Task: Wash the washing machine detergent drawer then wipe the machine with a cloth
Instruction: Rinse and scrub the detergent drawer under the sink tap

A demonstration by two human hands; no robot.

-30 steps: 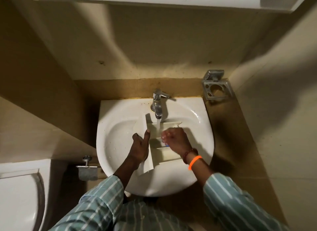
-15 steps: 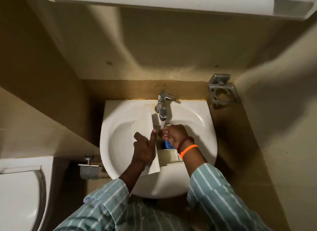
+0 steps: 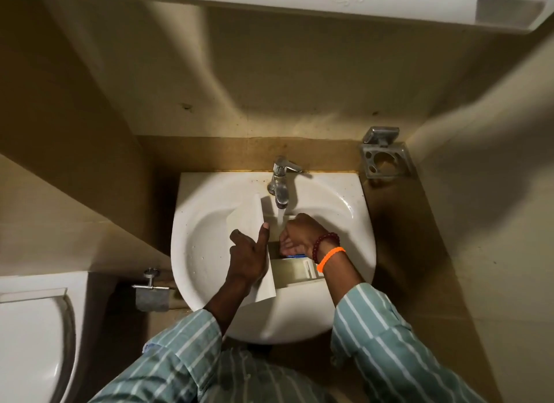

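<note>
Detergent drawer [image 3: 295, 272] under tap [image 3: 281, 180]: left hand [image 3: 248, 257] grips its front panel at 9 o'clock; right hand [image 3: 301, 237] curled inside, grasp indiscernible; wet plastic could slip.

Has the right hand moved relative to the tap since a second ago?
Yes. The right hand has moved up the drawer toward the tap, and is now right beside the stream of water.

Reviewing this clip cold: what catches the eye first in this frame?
The running tap at the back of the white sink, its stream falling onto the right hand inside the white detergent drawer. The left hand grips the drawer's front panel on the left. A bright orange wristband stands out on the right wrist.
</note>
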